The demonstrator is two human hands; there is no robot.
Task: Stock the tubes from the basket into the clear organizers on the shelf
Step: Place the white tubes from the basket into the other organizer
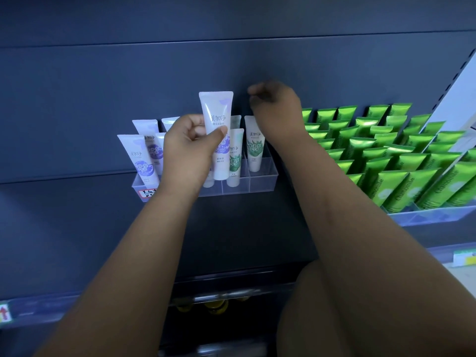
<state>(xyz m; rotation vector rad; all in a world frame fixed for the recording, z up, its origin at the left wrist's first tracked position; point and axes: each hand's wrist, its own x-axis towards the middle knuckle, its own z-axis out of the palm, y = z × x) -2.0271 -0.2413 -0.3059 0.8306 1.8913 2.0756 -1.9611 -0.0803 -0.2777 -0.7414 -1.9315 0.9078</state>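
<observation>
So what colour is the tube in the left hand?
The tube is white with purple print; head view.

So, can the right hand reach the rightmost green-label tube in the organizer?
Probably yes: the right hand is just above that tube, looks empty, and nothing lies between them.

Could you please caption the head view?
Left hand holds a white tube upright at the clear organizer; right hand curled alongside.

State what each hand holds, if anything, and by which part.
Left hand grips the white-and-purple tube around its middle, thumb across the front. Right hand: fingers curled, nothing seen in it.
</observation>
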